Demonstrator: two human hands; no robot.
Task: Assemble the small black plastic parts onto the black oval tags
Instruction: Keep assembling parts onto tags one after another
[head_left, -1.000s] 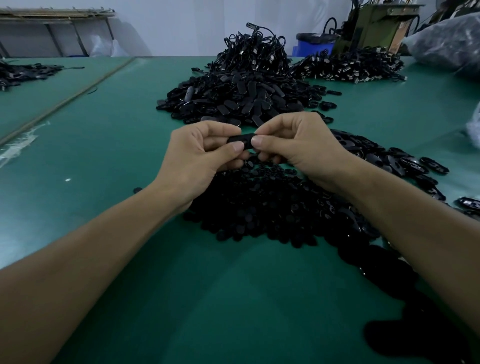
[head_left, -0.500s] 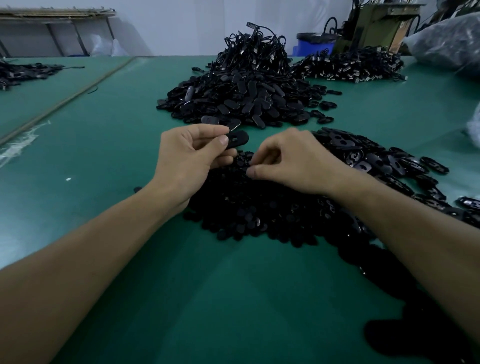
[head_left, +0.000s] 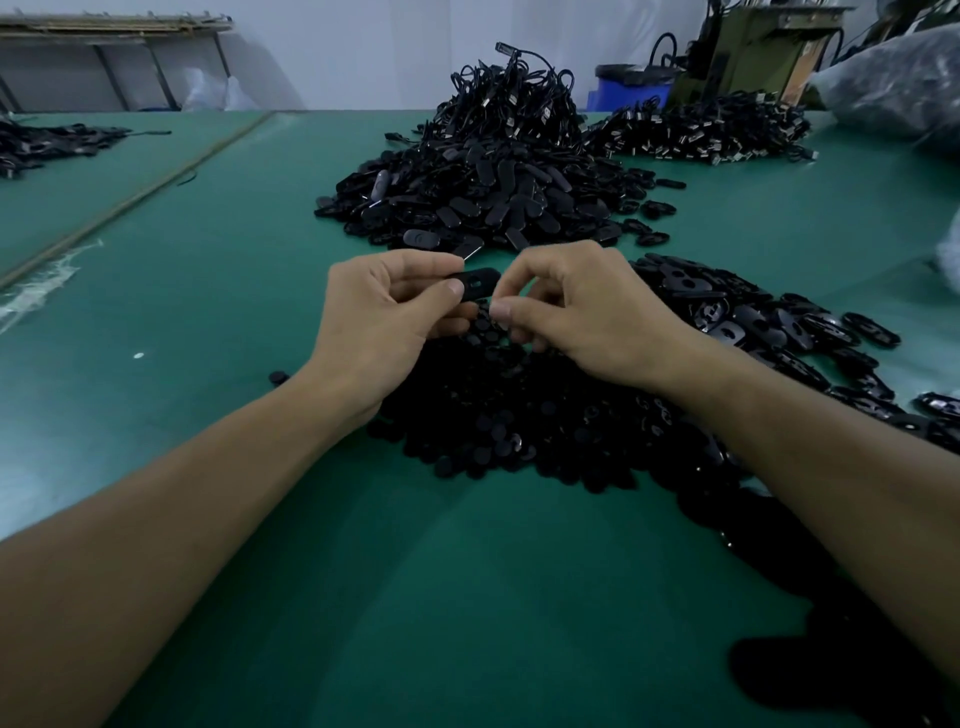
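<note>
My left hand (head_left: 379, 317) pinches a black oval tag (head_left: 479, 281) between thumb and forefinger, its free end pointing right. My right hand (head_left: 576, 306) sits just to the right of the tag, with thumb and forefinger pinched together below its tip; whether a small part is between them is too small to tell. Under both hands lies a heap of small black round plastic parts (head_left: 519, 415). A spread of loose oval tags (head_left: 753, 322) lies to the right. A large pile of oval tags (head_left: 483, 197) rises behind the hands.
The green table (head_left: 208, 291) runs far to the left, with a seam and a small dark pile (head_left: 47, 143) at the far left. Another pile of black pieces with metal ends (head_left: 701, 130) sits at the back right, next to a blue bin (head_left: 628, 88) and a plastic bag (head_left: 904, 78).
My right hand dropped from the tag into the heap of small parts, then rose back up beside the tag. My left hand kept hold of the oval tag.
</note>
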